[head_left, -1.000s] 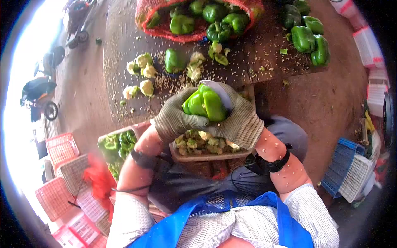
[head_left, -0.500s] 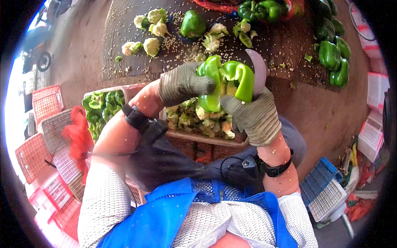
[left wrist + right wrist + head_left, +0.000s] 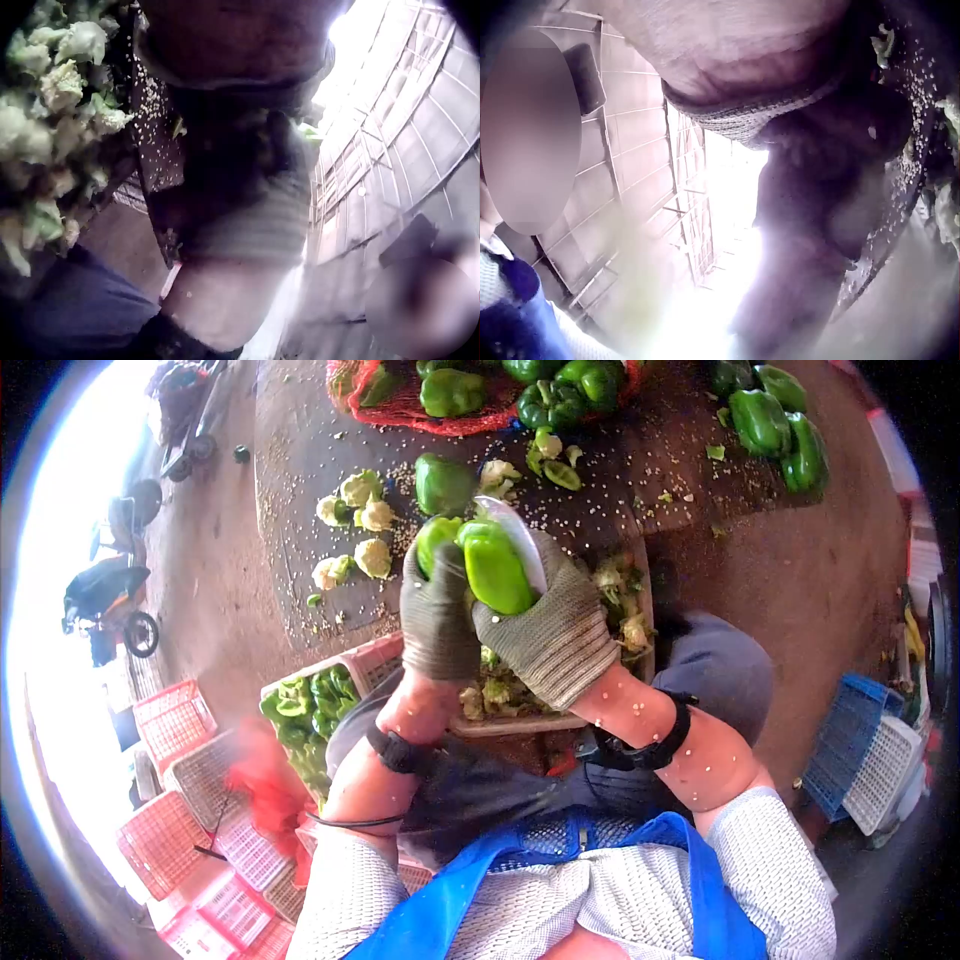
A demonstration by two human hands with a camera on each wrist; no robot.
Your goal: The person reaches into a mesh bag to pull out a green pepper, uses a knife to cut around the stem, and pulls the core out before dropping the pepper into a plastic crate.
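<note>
Both hands wear knitted grey-green gloves and meet over the near edge of the board. My left hand [image 3: 438, 615] grips one side of a green bell pepper [image 3: 497, 568], which is split open into two parts. With my right hand [image 3: 552, 628] I hold a knife [image 3: 522, 545], its pale curved blade rising along the pepper's right side and its handle hidden in the palm. The right thumb lies near the pepper's lower end. In the left wrist view the left glove [image 3: 240, 202] is dark; the right glove [image 3: 817, 180] is shadowed in the right wrist view.
Pale seedy cores [image 3: 373, 558] and a whole pepper [image 3: 443, 485] lie on the seed-strewn board [image 3: 300, 470]. Behind is a red net bag [image 3: 430, 422] of peppers. Below the hands stands a crate of cores [image 3: 530, 726]; to its left, a crate [image 3: 375, 660] of pepper pieces.
The pepper was whole-looking, then pulled wide apart with its inside showing; now its parts are closer together, farther left and upright. The left hand has turned so its fingers point away.
</note>
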